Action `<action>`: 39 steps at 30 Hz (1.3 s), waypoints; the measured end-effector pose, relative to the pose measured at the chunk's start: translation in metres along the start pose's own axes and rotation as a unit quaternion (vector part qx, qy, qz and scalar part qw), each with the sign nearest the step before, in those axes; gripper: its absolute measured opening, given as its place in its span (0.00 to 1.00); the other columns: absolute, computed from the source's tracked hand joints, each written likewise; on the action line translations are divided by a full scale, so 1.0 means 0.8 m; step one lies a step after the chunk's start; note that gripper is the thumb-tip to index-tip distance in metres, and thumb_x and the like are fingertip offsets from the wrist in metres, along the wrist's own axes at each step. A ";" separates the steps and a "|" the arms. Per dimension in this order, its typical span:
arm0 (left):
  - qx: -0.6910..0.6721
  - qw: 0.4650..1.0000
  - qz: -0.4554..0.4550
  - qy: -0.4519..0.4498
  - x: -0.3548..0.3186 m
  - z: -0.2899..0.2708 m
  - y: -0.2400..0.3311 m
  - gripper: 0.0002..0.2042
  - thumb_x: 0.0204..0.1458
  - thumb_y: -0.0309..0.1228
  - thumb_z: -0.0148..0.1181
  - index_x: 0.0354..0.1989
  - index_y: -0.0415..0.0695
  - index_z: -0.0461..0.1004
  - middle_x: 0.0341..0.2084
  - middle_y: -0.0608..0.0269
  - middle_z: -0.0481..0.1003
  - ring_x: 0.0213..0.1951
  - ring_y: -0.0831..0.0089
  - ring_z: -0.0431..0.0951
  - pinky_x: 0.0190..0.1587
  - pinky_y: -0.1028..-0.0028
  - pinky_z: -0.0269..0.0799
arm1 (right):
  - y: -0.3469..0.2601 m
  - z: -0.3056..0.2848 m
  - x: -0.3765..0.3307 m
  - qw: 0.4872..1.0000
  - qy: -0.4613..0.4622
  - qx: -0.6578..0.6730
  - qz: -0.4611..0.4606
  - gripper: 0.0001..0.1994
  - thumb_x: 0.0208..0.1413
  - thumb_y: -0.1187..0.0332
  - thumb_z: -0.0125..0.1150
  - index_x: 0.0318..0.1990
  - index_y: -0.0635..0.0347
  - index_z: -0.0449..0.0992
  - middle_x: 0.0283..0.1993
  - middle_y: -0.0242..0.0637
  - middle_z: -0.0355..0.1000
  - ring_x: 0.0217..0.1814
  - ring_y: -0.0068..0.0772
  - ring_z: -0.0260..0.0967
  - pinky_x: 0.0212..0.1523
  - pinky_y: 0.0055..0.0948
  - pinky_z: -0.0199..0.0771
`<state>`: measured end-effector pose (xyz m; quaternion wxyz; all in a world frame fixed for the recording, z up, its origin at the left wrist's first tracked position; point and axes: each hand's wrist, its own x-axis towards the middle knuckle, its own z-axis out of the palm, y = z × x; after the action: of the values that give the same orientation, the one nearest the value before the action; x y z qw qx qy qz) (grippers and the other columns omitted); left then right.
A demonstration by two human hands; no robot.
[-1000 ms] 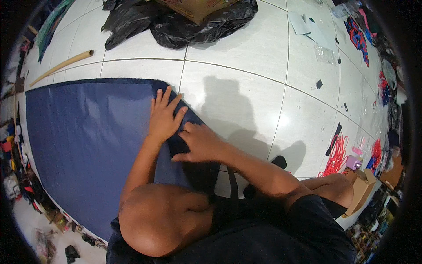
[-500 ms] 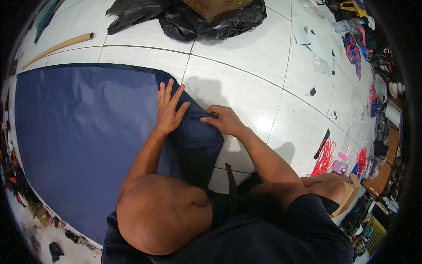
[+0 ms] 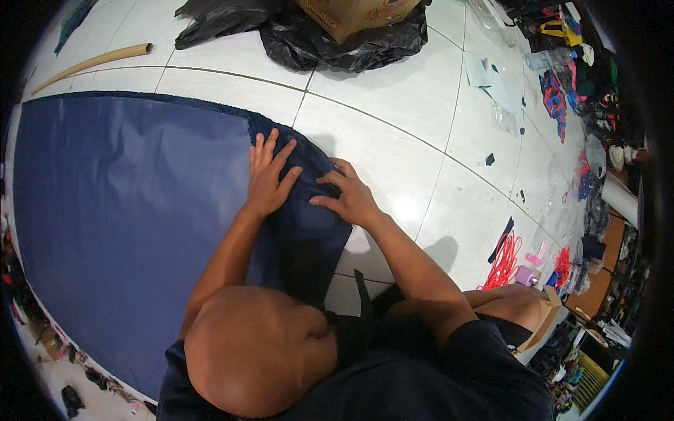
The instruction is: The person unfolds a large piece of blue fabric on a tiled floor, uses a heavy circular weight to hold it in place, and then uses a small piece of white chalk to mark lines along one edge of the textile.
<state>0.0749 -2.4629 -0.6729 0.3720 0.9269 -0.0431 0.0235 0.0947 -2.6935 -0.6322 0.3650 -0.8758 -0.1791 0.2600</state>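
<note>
A large sheet of dark blue fabric (image 3: 133, 203) lies over the floor on the left, with its smooth, slightly shiny side up. Along its right side runs a darker, fuzzy-looking folded strip (image 3: 300, 156). My left hand (image 3: 267, 181) presses flat where the smooth part meets this strip, its fingers spread. Over the strip's outer right edge rests my right hand (image 3: 352, 200), thumb and fingers apart, with the fingertips on the fabric. Near my knee the strip falls into deep shadow, and its lower end is hidden there.
Beyond the fabric sit a cardboard box (image 3: 358, 17) and black plastic bags (image 3: 337, 52). A tan tube (image 3: 98, 67) lies at far left. Red cord (image 3: 504, 263), a purple item (image 3: 526, 275) and scraps litter the tiled floor (image 3: 400, 105) to the right.
My right hand has loosened from a pinch on the strip's edge and spread its fingers over it. The edge now bulges outward in a rounder curve. My left hand stays in place.
</note>
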 end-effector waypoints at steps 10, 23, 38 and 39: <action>0.005 1.000 -0.015 -0.001 -0.003 -0.004 0.000 0.29 0.62 0.47 0.57 0.71 0.55 0.64 0.75 0.51 0.48 0.76 0.42 0.40 0.74 0.44 0.33 | 0.032 0.012 0.010 0.995 0.093 0.039 -0.004 0.16 0.62 0.60 0.63 0.51 0.61 0.77 0.66 0.49 0.62 0.65 0.51 0.66 0.63 0.42 0.68; 0.011 1.000 -0.008 0.005 -0.005 -0.003 -0.003 0.28 0.62 0.47 0.56 0.70 0.54 0.65 0.75 0.50 0.49 0.76 0.42 0.40 0.74 0.45 0.34 | -0.007 0.010 -0.005 0.989 0.042 -0.081 -0.117 0.32 0.44 0.48 0.77 0.51 0.60 0.78 0.49 0.45 0.74 0.51 0.49 0.73 0.52 0.41 0.73; 0.020 1.000 -0.007 0.006 -0.005 -0.002 -0.001 0.30 0.61 0.47 0.57 0.71 0.53 0.64 0.75 0.51 0.49 0.76 0.43 0.41 0.74 0.44 0.33 | 0.056 0.010 0.013 0.975 0.068 0.169 0.123 0.25 0.68 0.48 0.51 0.36 0.66 0.76 0.29 0.51 0.73 0.32 0.41 0.71 0.38 0.41 0.69; 0.019 1.000 -0.005 0.005 -0.003 -0.001 0.000 0.29 0.61 0.47 0.57 0.70 0.53 0.64 0.75 0.51 0.49 0.76 0.42 0.41 0.74 0.44 0.33 | 0.064 0.015 0.013 0.972 0.130 0.162 0.108 0.24 0.67 0.48 0.53 0.38 0.65 0.77 0.30 0.51 0.74 0.34 0.42 0.73 0.40 0.41 0.70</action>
<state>0.0722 -2.4620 -0.6723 0.3551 0.9338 -0.0358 0.0271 0.1026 -2.7158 -0.6800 0.4916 -0.8456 0.0099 0.2076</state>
